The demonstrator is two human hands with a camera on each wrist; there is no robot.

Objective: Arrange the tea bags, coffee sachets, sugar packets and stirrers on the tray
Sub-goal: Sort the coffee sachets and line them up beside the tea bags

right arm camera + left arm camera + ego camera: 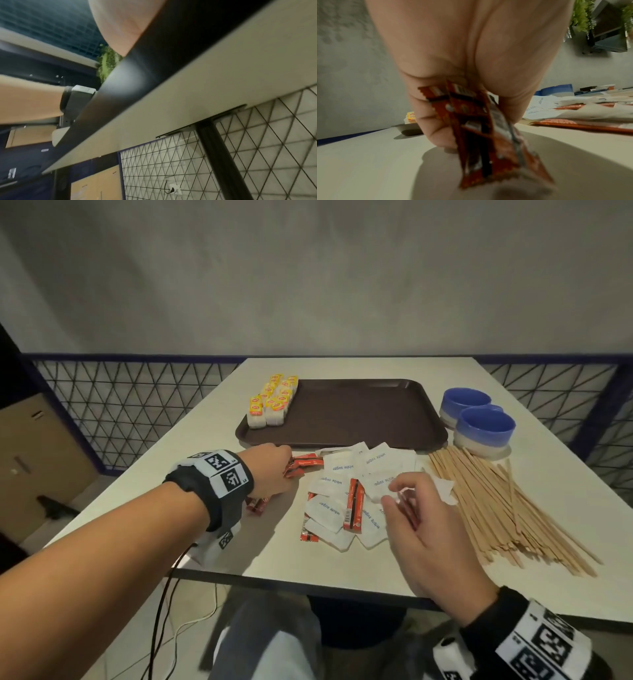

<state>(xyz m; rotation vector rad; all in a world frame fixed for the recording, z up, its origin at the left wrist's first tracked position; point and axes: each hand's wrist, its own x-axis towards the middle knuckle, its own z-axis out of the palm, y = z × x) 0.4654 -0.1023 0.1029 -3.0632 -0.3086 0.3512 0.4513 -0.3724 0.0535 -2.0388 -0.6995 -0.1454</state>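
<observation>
Nearest the head camera, at 7 o'clock, the left forearm reaches onto the pale surface (212, 419), and the left hand (270, 470) lies at about 9 o'clock of the loose pile with its fingers curled round a bunch of red coffee sachets (301, 465). From the left wrist view the same bunch (481, 129) is pinched between thumb and fingers, its lower ends hanging just over the surface (368, 162). More red sachets (257, 505) show under the wrist.

Toward 12 o'clock from that hand sits the brown tray (359, 412). Two rows of yellow-tagged tea bags (272, 398) stand along its left edge, and one of them (411, 116) shows in the left wrist view too.

At the middle, close in front of the tray, white sugar packets (342, 467) lie scattered and overlapping, with one coffee sachet (354, 505) lying across them and another (308, 525) at the pile's left edge.

At 5 o'clock the right hand (424, 525) hovers over the right side of the pile, fingers loosely curled, thumb and forefinger close together at the edge of a white packet (442, 489); whether they actually grip it cannot be told. The right wrist view shows only the palm heel (123, 25) and the underside of the surface (214, 81).

Right of the hand, wooden stirrers (496, 505) lie fanned in a heap. At 1 o'clock of the heap, just beside the tray's right edge, stand two blue bowls (479, 419) touching each other.
</observation>
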